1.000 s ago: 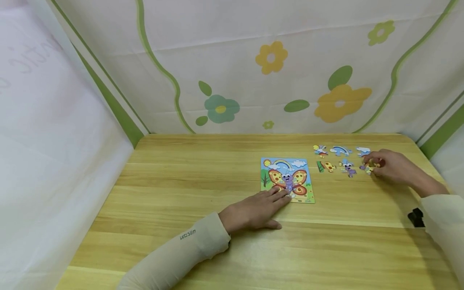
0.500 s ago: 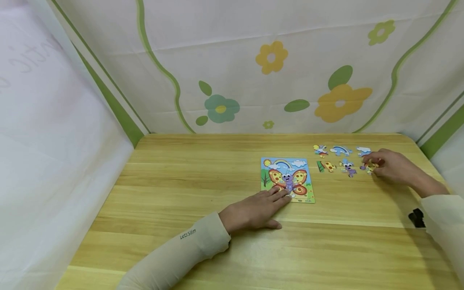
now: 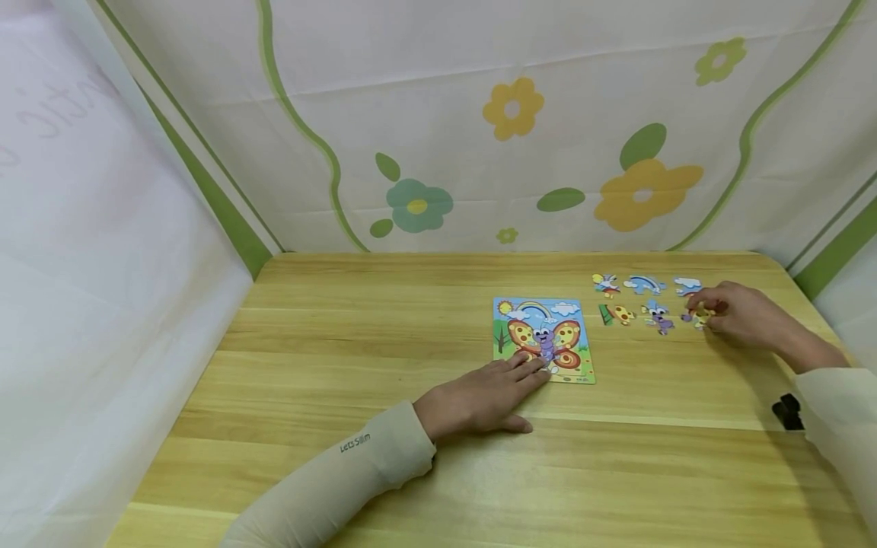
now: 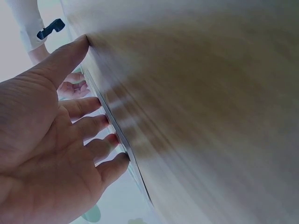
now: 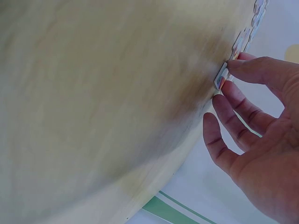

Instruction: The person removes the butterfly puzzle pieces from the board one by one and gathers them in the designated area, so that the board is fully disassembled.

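A square butterfly puzzle board (image 3: 565,331) lies on the wooden table in the head view. My left hand (image 3: 483,396) rests with extended fingers on its lower left part, covering some of the picture; its thumb touches the table. To the right, my right hand (image 3: 747,316) pinches a yellow and purple puzzle piece (image 3: 700,315) between thumb and fingers, low at the table surface. The fingers partly hide that piece. In the right wrist view, the thumb and a fingertip meet the piece's edges (image 5: 220,77), while the other fingers are loosely bent.
Several loose pieces lie in two rows near the right hand, among them a rainbow piece (image 3: 644,285), a cloud piece (image 3: 687,286) and a purple body piece (image 3: 659,318). A black object (image 3: 788,412) is by the right sleeve. A flowered white cloth (image 3: 438,129) hangs behind the table.
The pinched piece has shifted very slightly to the right under the right hand's fingers. The left hand, the board and the other pieces stay where they were.
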The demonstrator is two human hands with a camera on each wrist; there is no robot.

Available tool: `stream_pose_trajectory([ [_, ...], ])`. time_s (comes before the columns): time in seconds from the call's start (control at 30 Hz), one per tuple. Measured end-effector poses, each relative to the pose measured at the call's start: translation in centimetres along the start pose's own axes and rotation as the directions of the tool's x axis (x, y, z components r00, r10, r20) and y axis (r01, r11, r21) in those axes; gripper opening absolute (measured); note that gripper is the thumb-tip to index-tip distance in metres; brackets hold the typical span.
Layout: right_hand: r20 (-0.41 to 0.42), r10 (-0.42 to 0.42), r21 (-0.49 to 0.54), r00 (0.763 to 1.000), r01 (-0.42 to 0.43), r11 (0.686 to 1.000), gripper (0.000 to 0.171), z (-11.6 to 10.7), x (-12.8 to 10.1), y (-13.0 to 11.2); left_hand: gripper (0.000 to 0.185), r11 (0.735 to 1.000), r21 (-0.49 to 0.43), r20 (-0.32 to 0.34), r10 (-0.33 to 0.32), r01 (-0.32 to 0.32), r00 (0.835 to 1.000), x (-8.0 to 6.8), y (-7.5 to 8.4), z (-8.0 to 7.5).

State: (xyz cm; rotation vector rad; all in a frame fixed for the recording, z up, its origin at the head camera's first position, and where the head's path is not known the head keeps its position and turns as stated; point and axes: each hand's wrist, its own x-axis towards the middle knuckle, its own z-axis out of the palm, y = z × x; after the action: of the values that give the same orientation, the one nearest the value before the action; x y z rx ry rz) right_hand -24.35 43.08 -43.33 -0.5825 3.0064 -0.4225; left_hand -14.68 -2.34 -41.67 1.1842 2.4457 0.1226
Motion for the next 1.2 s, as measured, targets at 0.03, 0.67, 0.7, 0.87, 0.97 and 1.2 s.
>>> stream_pose_trajectory([
  [0.03, 0.0, 0.0, -0.001, 1.0, 0.0, 1.0, 0.027, 0.0, 0.0, 0.0, 0.08, 1.0, 0.0, 0.0, 0.0, 0.0, 1.0, 0.0, 0.0, 0.0],
  [0.67, 0.009, -0.003, -0.003, 1.0, 0.003, 1.0, 0.028, 0.1, 0.0, 0.1, 0.079, 1.0, 0.005, 0.001, 0.002, -0.002, 1.0, 0.0, 0.0, 0.0],
  [0.7, 0.011, -0.003, -0.001, 1.0, 0.003, 1.0, 0.029, 0.0, 0.0, 0.1, 0.079, 1.0, 0.004, 0.001, 0.003, -0.003, 1.0, 0.0, 0.0, 0.0],
  [0.87, 0.022, 0.002, 0.03, 1.0, -0.003, 1.0, 0.032, -0.2, -0.2, -0.2, 0.079, 1.0, 0.013, 0.005, 0.001, -0.001, 1.0, 0.0, 0.0, -0.1],
  [0.97, 0.037, 0.019, 0.043, 0.999, -0.021, 0.999, 0.034, -0.6, -0.2, -0.7, 0.08, 1.0, 0.018, 0.006, -0.005, 0.005, 1.0, 0.0, 0.1, 0.0],
  [1.2, 0.023, 0.015, 0.012, 1.0, -0.015, 1.0, 0.033, -1.6, 0.4, -3.2, 0.08, 0.999, 0.032, 0.001, -0.014, 0.014, 1.0, -0.1, 0.3, 0.0],
])
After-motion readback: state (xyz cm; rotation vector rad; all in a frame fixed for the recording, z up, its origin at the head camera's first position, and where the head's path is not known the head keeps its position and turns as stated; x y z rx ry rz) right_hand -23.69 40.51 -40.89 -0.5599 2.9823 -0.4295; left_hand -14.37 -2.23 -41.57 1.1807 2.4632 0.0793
